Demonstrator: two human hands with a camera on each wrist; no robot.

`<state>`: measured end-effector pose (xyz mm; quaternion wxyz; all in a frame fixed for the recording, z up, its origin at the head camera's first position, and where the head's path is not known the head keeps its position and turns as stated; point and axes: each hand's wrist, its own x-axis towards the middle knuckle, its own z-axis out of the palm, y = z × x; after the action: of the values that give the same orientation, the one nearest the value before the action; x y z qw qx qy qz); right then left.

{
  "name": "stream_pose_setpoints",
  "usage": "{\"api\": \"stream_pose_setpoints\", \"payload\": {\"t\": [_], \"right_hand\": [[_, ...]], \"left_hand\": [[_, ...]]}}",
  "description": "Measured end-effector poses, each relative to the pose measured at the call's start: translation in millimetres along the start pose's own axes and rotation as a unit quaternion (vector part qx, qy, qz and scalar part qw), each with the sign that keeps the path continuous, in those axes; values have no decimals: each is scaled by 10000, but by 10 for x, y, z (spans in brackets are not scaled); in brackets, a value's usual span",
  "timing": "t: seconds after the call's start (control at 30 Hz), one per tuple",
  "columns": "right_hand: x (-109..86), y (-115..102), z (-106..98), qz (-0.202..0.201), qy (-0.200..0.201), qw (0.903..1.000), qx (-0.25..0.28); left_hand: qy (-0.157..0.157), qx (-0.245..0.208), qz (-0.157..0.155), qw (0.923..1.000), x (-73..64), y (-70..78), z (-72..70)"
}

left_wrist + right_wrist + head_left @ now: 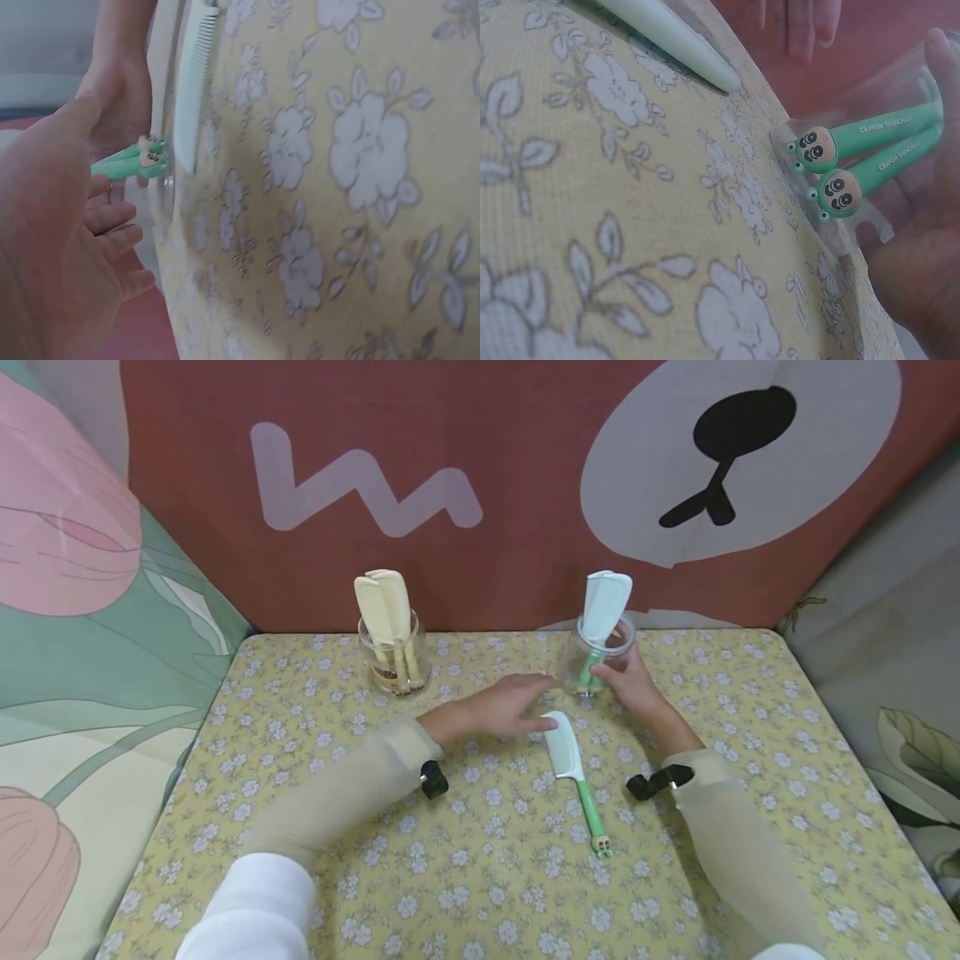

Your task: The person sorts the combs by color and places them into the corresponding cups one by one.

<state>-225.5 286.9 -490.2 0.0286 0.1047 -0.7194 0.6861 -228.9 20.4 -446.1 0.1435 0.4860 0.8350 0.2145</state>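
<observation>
My right hand (637, 685) grips the side of a clear jar (576, 652) at the back right of the table. Inside the jar stand combs (606, 606) with pale blue heads up; in the right wrist view two green handles (885, 135) end in cartoon faces at the jar's bottom. My left hand (502, 706) hovers left of the jar, fingers extended and holding nothing. A matching comb (564, 747), pale blue with a green handle, lies on the table. Its head is beside my left thumb; whether they touch I cannot tell.
Another clear jar (422, 667) stands at the back left with several cream combs (386, 602) upright in it. A yellow floral cloth (465, 860) covers the table. Behind its back edge rises a reddish-brown printed curtain (510, 552).
</observation>
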Motion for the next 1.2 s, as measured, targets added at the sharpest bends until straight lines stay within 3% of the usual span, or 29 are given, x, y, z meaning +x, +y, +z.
{"api": "stream_pose_setpoints", "payload": {"t": [0.3,0.73,1.0,1.2], "right_hand": [[-14,-2,-3,91,-15,9999,-43],[-12,0,-10,71,-52,9998,-178],[0,6,-2,36,-16,9997,-254],[10,7,3,32,46,9994,-352]], "left_hand": [[-160,2,415,9990,47,19,176],[-695,288,293,9967,54,23,248],[-1110,835,151,9902,30,-9,320],[-1204,927,138,9883,22,-20,344]]}}
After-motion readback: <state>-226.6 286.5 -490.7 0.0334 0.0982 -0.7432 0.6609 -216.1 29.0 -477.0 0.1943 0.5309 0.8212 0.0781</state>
